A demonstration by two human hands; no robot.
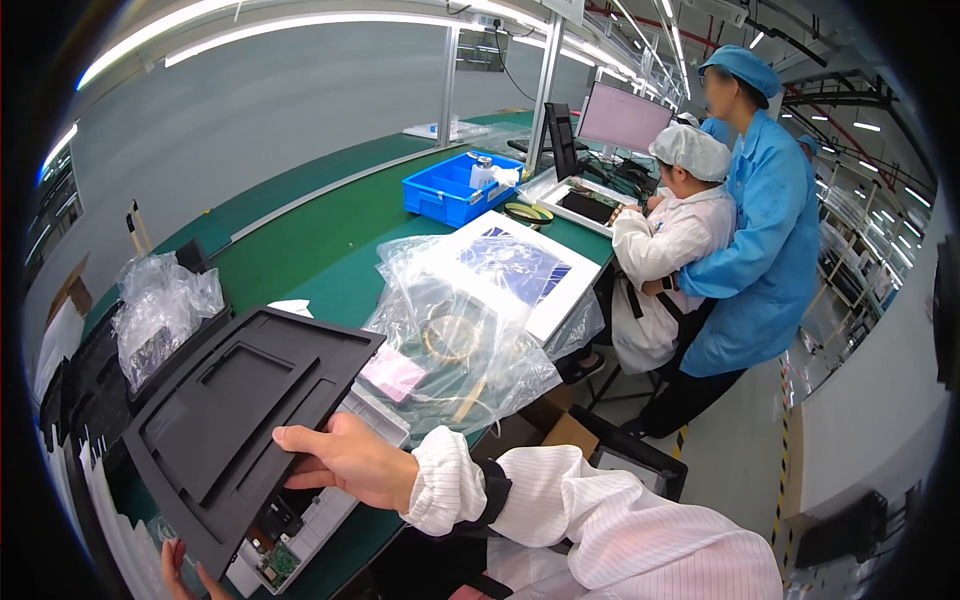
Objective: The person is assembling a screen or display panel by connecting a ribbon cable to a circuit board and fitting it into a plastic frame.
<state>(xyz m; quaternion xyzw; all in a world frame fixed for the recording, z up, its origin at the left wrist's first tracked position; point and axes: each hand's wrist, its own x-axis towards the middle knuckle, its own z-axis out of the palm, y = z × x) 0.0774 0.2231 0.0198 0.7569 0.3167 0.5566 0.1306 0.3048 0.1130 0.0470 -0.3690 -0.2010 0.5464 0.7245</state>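
Both hands' grip holds a matte black moulded tray [240,420], tilted.

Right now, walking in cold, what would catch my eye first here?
Most striking is the big black moulded tray, tilted up low on the left, gripped by the right hand on its near edge, with the left hand just peeking in beneath it. Behind it on the green bench lie crumpled clear plastic bags, and further back a bright blue bin. At the upper right, two co-workers in white and blue coats bend over a station.
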